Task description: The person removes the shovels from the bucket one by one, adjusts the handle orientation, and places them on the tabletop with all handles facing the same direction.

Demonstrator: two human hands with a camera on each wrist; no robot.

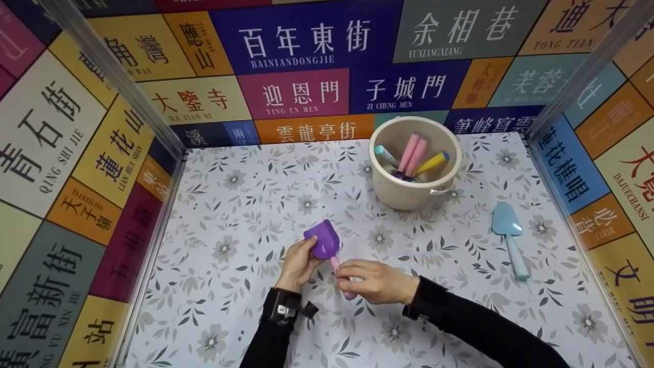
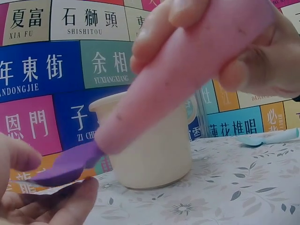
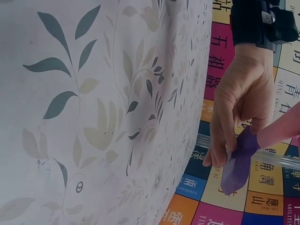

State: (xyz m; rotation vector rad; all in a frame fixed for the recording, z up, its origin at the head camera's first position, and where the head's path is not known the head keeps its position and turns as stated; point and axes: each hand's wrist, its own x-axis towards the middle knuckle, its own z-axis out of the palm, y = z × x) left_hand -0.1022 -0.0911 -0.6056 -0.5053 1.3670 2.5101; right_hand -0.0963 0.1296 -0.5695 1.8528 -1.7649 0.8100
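A toy shovel with a purple blade (image 1: 325, 240) and a pink handle (image 2: 173, 70) is held above the table by both hands. The left hand (image 1: 298, 263) pinches the blade's edge, thumb on its upper face and fingers beneath. Around the handle curl the fingers of the right hand (image 1: 375, 281). Seen from the left wrist, the shovel slants, handle high and blade low. In the right wrist view the blade (image 3: 239, 164) shows beside the left hand's fingers, while the right hand itself is out of frame.
A cream bucket (image 1: 406, 194) stands at the back, with pink, yellow and teal handles (image 1: 382, 152) poking up inside. A light blue toy trowel (image 1: 506, 221) lies on the right. Flower-patterned cloth (image 1: 225, 248) covers the table, and panels with printed signs (image 1: 301, 38) surround it.
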